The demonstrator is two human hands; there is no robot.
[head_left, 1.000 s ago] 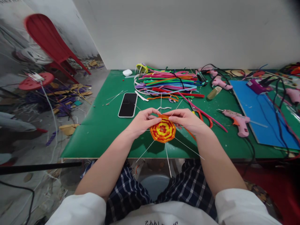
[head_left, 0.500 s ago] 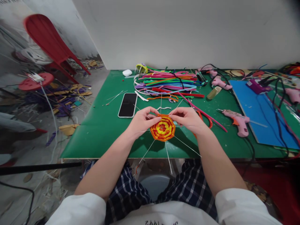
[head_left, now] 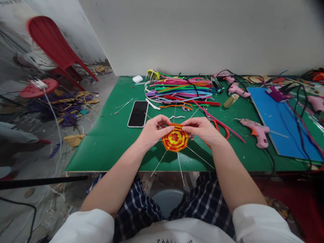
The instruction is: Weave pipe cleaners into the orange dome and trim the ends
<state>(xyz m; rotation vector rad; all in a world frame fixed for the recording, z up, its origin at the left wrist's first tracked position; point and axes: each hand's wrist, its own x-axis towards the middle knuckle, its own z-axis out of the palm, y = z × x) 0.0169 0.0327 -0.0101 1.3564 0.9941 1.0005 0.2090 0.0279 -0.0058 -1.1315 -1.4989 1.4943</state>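
Observation:
Between my hands, above the front of the green table, is a woven disc (head_left: 175, 138) with red, orange and yellow rings. Thin pale rods stick out from it on all sides like spokes. My left hand (head_left: 158, 130) pinches its upper left edge, thumb on the front face. With thumb and fingers together, my right hand (head_left: 199, 130) grips the upper right edge; the fingers behind the disc are partly hidden. Orange-handled scissors (head_left: 222, 127) lie just beyond my right hand. A long pink pipe cleaner (head_left: 233, 130) crosses them.
A bundle of coloured pipe cleaners (head_left: 182, 89) lies at the back of the green table (head_left: 106, 145). Left of my hands is a phone (head_left: 138, 114). A pink glue gun (head_left: 257, 130) and a blue board (head_left: 280, 125) are on the right. A red chair (head_left: 52, 44) stands at far left.
My right thumb has come down onto the disc's upper right edge, where before it was just off the rim. The disc has turned and tilted slightly, and its rods have shifted a little.

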